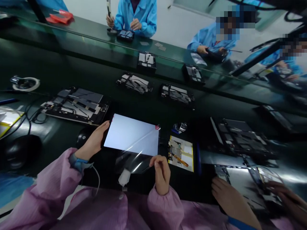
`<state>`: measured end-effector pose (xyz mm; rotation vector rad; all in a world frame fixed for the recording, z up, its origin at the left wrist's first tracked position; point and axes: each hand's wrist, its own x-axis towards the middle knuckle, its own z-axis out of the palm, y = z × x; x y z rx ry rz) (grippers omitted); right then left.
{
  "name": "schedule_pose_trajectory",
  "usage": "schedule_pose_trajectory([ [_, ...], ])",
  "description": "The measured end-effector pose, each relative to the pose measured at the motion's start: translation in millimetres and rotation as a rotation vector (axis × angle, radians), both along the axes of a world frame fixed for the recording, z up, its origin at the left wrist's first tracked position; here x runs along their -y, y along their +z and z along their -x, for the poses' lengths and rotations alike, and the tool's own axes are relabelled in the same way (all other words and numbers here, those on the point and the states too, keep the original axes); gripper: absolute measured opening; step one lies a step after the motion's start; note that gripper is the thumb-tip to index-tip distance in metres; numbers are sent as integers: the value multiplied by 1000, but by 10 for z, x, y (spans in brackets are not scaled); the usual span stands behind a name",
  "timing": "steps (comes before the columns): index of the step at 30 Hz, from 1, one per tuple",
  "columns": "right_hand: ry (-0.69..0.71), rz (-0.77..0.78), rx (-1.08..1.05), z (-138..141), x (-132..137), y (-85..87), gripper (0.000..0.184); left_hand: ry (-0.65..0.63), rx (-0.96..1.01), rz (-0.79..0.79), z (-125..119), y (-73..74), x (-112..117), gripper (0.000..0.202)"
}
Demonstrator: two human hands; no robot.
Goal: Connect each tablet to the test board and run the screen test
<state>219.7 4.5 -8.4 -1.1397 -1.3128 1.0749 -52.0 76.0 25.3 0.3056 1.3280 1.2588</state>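
Note:
A tablet (132,135) with a bright white lit screen is tilted up in front of me. My left hand (95,140) grips its left edge, a blue strap around the wrist. Between the thumb and fingers of my right hand (161,171) is the corner of a clear plastic film (134,161). The film runs diagonally across the lower right of the screen and hangs below it, catching glare. Small red marks show at the screen's upper corners. A crumpled white piece (124,177) lies at the film's lower end, near my chest.
Opened tablets with bare innards lie left (79,105), beyond (134,83) and right (242,137). A black mouse (83,136) sits by my left hand. A yellow-edged component panel (181,154) lies right. A neighbour's hand (230,195) works close by; people in blue sit across.

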Motion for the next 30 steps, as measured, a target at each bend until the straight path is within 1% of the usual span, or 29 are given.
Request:
schedule_pose_trajectory([
  [2, -17, -11, -14, -3, 16, -15, 13, -30, 40, 24, -11, -27, -43, 34],
  [4, -60, -50, -52, 3, 29, 16, 12, -25, 65, 14, -21, -63, -62, 35],
  [6, -126, -113, -116, 13, 35, 104, 11, 23, 43, -17, -39, -102, -58, 37],
  [8, -187, -173, -181, 9, 37, 231, 9, 75, 3, -38, -60, -144, -40, 39],
  [9, -201, -190, -209, -4, 40, 297, 8, 91, -8, -47, -69, -164, -31, 39],
  [11, -182, -199, -258, -61, 62, 413, 8, 120, -15, -65, -81, -198, -17, 40],
  [13, -167, -186, -289, -157, 115, 487, 7, 151, -22, -74, -83, -223, -14, 39],
  [16, -219, -182, -286, -339, 238, 531, 6, 168, -29, -70, -73, -242, -25, 37],
  [19, -274, -199, -257, -484, 346, 568, 8, 162, -34, -67, -61, -242, -34, 35],
  [21, -295, -199, -249, -530, 390, 612, 11, 151, -35, -65, -58, -228, -32, 33],
  [24, -296, -192, -227, -552, 439, 685, 12, 137, -28, -56, -63, -189, -22, 30],
  [27, -318, -231, -200, -572, 497, 717, 9, 125, -33, -46, -66, -147, -10, 27],
  [28, -330, -245, -190, -580, 515, 718, 10, 116, -37, -44, -64, -137, -8, 25],
  [30, -339, -273, -177, -593, 542, 714, 18, 96, -48, -42, -54, -124, -8, 22],
])
